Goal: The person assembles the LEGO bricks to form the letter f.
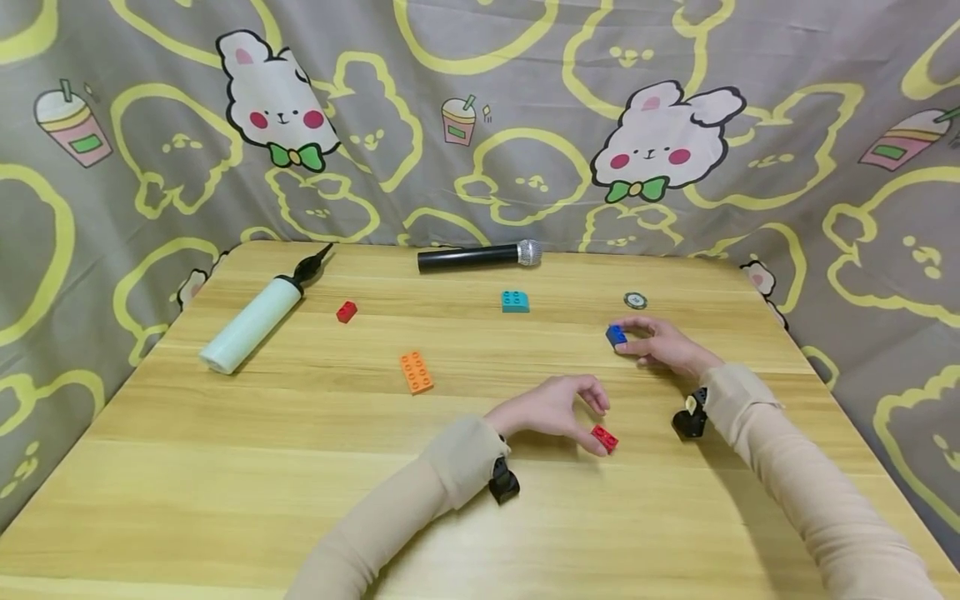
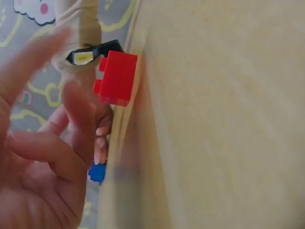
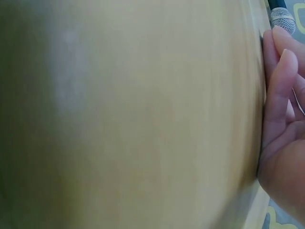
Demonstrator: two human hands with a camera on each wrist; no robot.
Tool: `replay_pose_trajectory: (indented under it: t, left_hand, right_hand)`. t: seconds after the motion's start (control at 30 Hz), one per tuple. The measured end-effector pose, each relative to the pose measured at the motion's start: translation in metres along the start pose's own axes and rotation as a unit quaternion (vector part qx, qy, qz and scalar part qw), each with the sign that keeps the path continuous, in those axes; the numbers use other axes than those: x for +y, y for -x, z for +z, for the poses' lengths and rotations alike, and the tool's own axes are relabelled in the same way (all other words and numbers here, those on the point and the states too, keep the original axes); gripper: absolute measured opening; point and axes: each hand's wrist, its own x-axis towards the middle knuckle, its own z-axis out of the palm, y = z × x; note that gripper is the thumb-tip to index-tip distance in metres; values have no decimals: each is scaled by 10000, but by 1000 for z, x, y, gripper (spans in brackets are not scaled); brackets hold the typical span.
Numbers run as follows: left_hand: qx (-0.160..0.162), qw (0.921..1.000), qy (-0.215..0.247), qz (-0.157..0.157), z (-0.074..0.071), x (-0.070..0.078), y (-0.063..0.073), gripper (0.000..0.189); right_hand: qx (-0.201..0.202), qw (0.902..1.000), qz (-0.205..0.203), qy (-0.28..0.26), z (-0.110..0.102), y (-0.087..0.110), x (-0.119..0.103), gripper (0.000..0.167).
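My left hand (image 1: 555, 408) is spread around a small red toy brick (image 1: 604, 438) on the table. Its thumb tip is right at the brick's edge, while the other fingers arch away from it. The left wrist view has the same red brick (image 2: 119, 78) standing outside the loosely bent fingers. Farther right, my right hand (image 1: 663, 346) pinches a blue toy brick (image 1: 617, 337) between thumb and index finger. Beyond the red brick in the left wrist view, the blue brick (image 2: 96, 172) shows at the right fingertips. In the right wrist view, the right hand (image 3: 286, 109) hides it.
A teal brick (image 1: 514, 302), an orange brick (image 1: 416, 372) and another red brick (image 1: 347, 312) lie apart on the wooden table (image 1: 300, 475). A microphone (image 1: 476, 257) lies at the back, a hand pump (image 1: 258, 321) at left. A small round disc (image 1: 635, 300) is behind my right hand.
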Motion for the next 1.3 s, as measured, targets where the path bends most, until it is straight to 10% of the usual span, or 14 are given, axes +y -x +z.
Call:
replay_pose_trajectory:
  t: [0.63,1.3]
  left_hand:
    - [-144,9992,-286,-219,2,-5,1,25]
    - [1116,9893,-166,-921,-62,-50,62,25]
  right_hand:
    - [-85,9999,-49,-94,9,-8,-2,61]
    - [-88,9999,14,71,2,2,-2,66]
